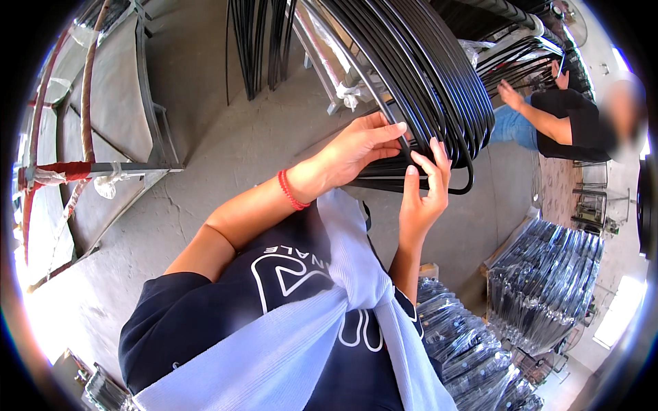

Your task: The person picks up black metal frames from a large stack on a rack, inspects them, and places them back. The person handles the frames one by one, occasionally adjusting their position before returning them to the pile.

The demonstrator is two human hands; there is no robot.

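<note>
A dense row of bent black metal tube frames (425, 75) hangs in front of me, their rounded ends toward me. My left hand (363, 145), with a red beaded bracelet on its wrist, pinches the nearest-left black tube between thumb and fingers. Just right of it, my right hand (426, 188) has its thumb and fingers raised and apart, the fingertips touching the tubes' rounded ends. Part of the left fingers is hidden behind the tube.
At the right, a co-worker in a black top (576, 123) reaches toward more black tubes (521, 61). Plastic-wrapped stacks (545, 281) stand lower right. A metal rack with wrapped bars (89, 168) is at the left. Further black rods (250, 48) hang at the top.
</note>
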